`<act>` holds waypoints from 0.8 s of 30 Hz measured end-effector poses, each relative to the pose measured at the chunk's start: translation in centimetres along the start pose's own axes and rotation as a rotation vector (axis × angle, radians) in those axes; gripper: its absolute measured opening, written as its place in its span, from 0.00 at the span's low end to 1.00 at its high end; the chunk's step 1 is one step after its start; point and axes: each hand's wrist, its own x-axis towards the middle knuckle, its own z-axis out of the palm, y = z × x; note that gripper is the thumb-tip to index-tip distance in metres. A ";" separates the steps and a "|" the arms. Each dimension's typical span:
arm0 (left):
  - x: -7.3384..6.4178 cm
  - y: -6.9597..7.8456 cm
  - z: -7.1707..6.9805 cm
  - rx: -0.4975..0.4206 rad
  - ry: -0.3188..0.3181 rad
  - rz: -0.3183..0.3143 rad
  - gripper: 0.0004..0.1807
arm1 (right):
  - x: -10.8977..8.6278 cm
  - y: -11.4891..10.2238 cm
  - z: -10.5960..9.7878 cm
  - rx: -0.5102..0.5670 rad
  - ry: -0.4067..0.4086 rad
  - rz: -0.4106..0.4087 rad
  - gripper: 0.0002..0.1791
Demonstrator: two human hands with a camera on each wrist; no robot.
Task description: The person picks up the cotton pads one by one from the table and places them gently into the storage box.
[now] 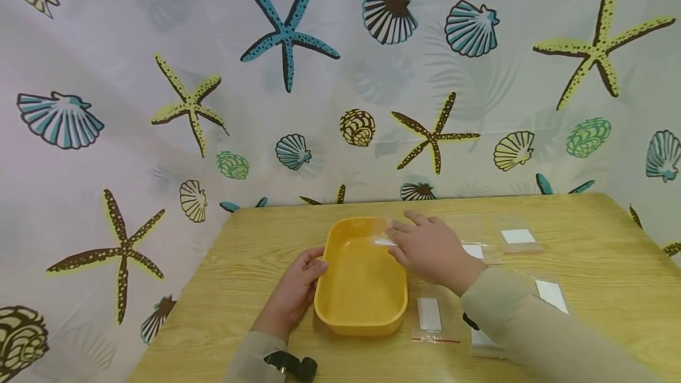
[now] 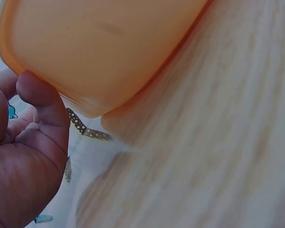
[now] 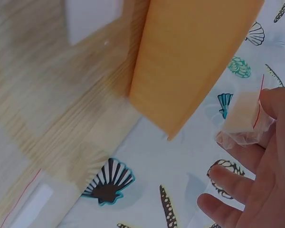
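A yellow plastic tray (image 1: pixel 362 330) stands on the wooden table in the head view. My left hand (image 1: pixel 298 284) grips its left side, the thumb at the rim and the fingers along the outer wall. In the left wrist view that thumb (image 2: pixel 40 92) lies against the tray's edge. My right hand (image 1: pixel 432 251) is over the far right corner of the tray, pinching a small clear zip bag (image 3: pixel 244 114) between thumb and forefinger. The bag has a red seal line and a pale insert; my other right fingers are spread.
Several more clear zip bags with white inserts lie to the right: one beside the tray (image 1: pixel 429 314), one at the back (image 1: pixel 517 237), one farther right (image 1: pixel 551 295), one partly under my right sleeve (image 1: pixel 485 341). A patterned curtain (image 1: pixel 319 105) hangs behind the table (image 1: pixel 255 253).
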 end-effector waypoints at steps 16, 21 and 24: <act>0.1 0.1 -0.1 0.002 -0.012 0.000 0.25 | 0.9 -4.0 -0.2 0.032 -0.014 0.023 0.33; 0.1 0.1 0.0 0.015 -0.007 -0.001 0.24 | 0.8 -4.5 0.2 0.023 -0.097 0.050 0.35; 0.0 0.1 0.0 0.024 0.002 -0.003 0.23 | 0.7 -4.3 0.3 0.017 -0.111 0.052 0.35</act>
